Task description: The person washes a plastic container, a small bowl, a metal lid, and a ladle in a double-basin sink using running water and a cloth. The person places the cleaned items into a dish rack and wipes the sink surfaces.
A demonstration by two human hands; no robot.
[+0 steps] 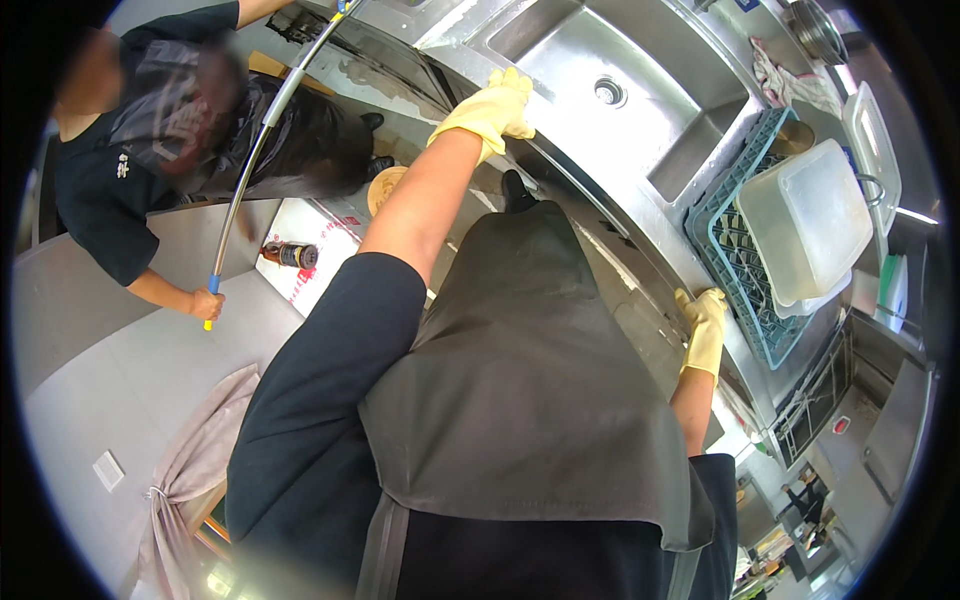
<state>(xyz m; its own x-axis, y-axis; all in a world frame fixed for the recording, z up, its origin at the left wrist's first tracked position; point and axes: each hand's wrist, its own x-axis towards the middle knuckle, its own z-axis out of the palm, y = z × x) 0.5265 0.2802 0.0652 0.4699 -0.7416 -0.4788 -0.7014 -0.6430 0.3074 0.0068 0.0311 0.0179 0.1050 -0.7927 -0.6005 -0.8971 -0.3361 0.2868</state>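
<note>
My left hand (491, 112), in a yellow rubber glove, rests on the front rim of a stainless steel sink (551, 112), holding no object. My right hand (703, 319), gloved the same way, lies at the counter's front edge beside a blue-green plastic dish rack (750, 300). It holds no loose object either. The basin shows its round drain strainer (609, 91) and no water that I can make out. In the rack a translucent plastic container (806, 217) stands tilted over more plastic ware and a round metal piece (792, 138).
At the left a person (142, 165) grips a long metal pole (247, 165). A dark-capped bottle (289, 255) lies on a white box (300, 225). A crumpled cloth (795, 82) and stacked metal pans (817, 30) sit behind the sink. A round wooden-looking object (386, 187) is near the floor.
</note>
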